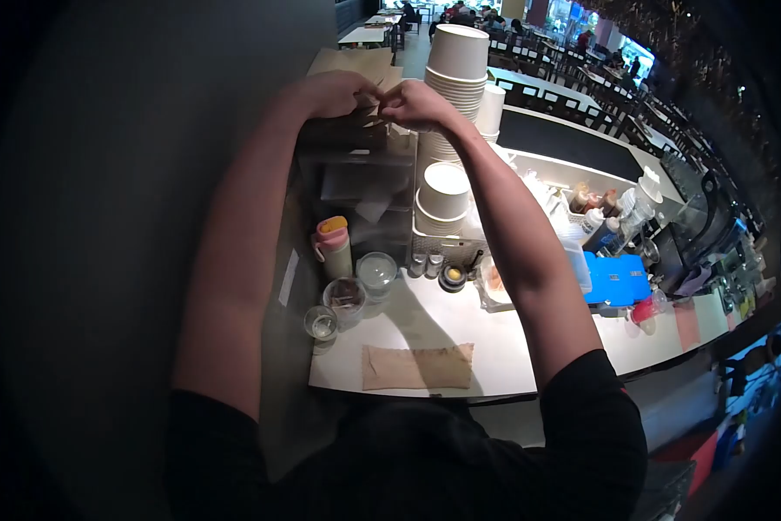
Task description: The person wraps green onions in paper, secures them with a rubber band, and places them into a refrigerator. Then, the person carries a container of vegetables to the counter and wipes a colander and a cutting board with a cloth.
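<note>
Both arms reach far forward to the top of a dark storage unit [355,178] at the back left. Brown paper [351,61] lies up there in flat pieces. My left hand [338,94] and my right hand [415,106] meet over it, their fingers closed in a pinch on the edge of the brown paper. How many sheets they grip is too small to tell. A flat brown paper packet [418,367] with crimped ends lies near the front edge of the white counter [494,369].
Tall stacked white paper tubs [456,56] stand just right of my hands, with a shorter stack [443,191] nearer. A pink-lidded bottle [332,247], round clear containers [377,273] and small shakers [426,265] stand on the counter. A blue box [616,280] sits to the right.
</note>
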`<state>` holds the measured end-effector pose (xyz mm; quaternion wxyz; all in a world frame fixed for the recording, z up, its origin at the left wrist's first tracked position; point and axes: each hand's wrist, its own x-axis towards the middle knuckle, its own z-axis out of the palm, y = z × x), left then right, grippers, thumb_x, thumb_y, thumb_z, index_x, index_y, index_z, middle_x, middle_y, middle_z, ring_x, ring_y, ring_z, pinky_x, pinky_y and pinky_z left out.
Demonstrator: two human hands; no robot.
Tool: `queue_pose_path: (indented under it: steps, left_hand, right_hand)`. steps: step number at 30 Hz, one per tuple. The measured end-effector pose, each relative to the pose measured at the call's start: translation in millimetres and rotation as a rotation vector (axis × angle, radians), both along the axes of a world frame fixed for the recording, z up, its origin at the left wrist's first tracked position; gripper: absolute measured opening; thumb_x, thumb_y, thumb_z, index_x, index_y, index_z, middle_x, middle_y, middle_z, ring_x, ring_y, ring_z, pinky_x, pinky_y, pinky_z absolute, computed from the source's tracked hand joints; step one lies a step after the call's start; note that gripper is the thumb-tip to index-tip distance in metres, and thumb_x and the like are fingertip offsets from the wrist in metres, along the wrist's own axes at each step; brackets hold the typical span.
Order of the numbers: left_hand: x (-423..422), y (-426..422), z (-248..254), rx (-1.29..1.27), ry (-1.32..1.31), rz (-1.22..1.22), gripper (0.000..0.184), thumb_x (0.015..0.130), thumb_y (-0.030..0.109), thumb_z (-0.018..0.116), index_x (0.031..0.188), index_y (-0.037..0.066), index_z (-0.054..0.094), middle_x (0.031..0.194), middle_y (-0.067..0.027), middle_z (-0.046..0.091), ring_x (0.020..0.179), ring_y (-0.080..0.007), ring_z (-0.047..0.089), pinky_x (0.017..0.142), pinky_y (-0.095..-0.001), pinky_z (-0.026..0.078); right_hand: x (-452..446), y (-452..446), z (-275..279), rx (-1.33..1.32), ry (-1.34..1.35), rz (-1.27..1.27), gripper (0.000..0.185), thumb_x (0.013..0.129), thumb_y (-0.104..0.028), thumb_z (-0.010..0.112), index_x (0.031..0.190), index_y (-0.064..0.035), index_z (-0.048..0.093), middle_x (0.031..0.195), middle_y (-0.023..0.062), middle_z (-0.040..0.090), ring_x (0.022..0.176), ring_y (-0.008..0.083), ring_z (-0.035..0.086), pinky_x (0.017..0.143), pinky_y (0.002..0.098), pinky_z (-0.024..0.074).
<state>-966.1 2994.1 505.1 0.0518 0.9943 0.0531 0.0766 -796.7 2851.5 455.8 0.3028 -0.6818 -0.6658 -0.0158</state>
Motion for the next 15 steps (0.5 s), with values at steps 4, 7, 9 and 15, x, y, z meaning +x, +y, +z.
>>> queue_pose_path:
  steps: [4, 7, 9, 15]
  left_hand:
    - [-3.4, -6.1, 6.2, -0.078, 0.063, 0.044, 0.036, 0.095, 0.010, 0.057, 0.127, 0.012, 0.072, 0.129, -0.0143, 0.070, 0.115, -0.0263, 0.067, 0.098, -0.0374, 0.051]
    - [-8.5, -3.0, 2.6, -0.026, 0.006, 0.056, 0.034, 0.089, 0.021, 0.068, 0.122, 0.016, 0.076, 0.117, -0.0134, 0.074, 0.108, -0.0285, 0.070, 0.096, -0.0385, 0.053]
    - [-11.0, -1.3, 1.7, 0.036, -0.039, -0.035, 0.042, 0.080, 0.031, 0.081, 0.119, 0.014, 0.077, 0.114, -0.0128, 0.075, 0.104, -0.0274, 0.071, 0.092, -0.0391, 0.054]
    - [-11.4, -11.4, 3.7, 0.064, -0.040, 0.049, 0.035, 0.080, 0.021, 0.081, 0.111, 0.006, 0.077, 0.112, -0.0126, 0.071, 0.105, -0.0279, 0.068, 0.093, -0.0376, 0.052]
  right_hand:
    - [-7.5, -3.7, 8.3, -0.060, 0.050, -0.100, 0.028, 0.085, -0.030, 0.071, 0.091, -0.0037, 0.079, 0.067, 0.0136, 0.066, 0.060, 0.0214, 0.056, 0.065, 0.0362, 0.0513]
    - [-10.2, -5.4, 13.0, -0.063, 0.094, -0.121, 0.028, 0.085, -0.031, 0.071, 0.089, -0.0044, 0.079, 0.065, 0.0134, 0.064, 0.060, 0.0204, 0.056, 0.063, 0.0366, 0.0508]
    - [-10.0, -2.9, 9.8, -0.063, 0.071, -0.122, 0.028, 0.086, -0.032, 0.071, 0.089, -0.0051, 0.079, 0.064, 0.0126, 0.064, 0.059, 0.0207, 0.056, 0.061, 0.0362, 0.0504]
    - [-2.7, -2.6, 12.7, 0.028, 0.072, -0.037, 0.031, 0.091, -0.032, 0.072, 0.109, -0.0065, 0.077, 0.082, 0.0149, 0.073, 0.070, 0.0198, 0.066, 0.070, 0.0362, 0.0542]
